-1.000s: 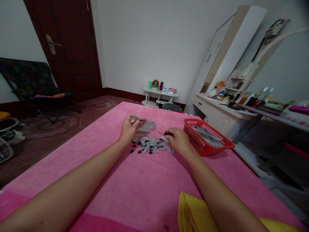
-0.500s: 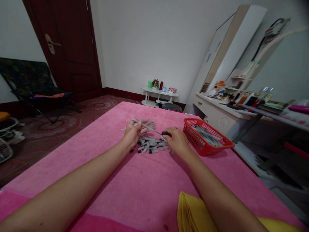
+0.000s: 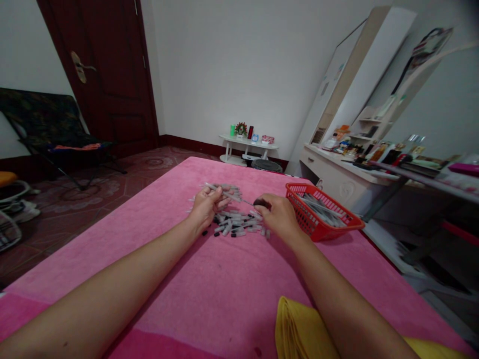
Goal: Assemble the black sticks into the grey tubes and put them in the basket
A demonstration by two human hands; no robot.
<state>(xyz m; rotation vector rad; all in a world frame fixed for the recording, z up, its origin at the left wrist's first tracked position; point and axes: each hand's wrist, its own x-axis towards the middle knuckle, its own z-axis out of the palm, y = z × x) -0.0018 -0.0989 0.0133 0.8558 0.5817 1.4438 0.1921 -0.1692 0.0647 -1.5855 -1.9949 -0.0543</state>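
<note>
Left hand [image 3: 205,205] curled shut around one end of a thin grey pen-like stick [image 3: 228,194], thumb and fingers clamped on it. Right hand [image 3: 279,217] closed at the stick's other end, pinching a small dark cap [image 3: 262,203] there. Stick held nearly level just above a loose heap of short grey tubes with black ends [image 3: 234,225], left of a red plastic mesh basket [image 3: 326,230]. Right hand just beside the basket's left wall, left hand farther left of it. Inside the basket: a bundle of long grey sticks [image 3: 318,205], lying slantwise along the bottom. Smaller batch of grey sticks [image 3: 229,188] left of the basket, beyond the hands. Under everything, a pink towelling cover [image 3: 209,289]. Well nearer than the basket, at the bottom edge of the view, a folded yellow cloth [image 3: 299,326].
</note>
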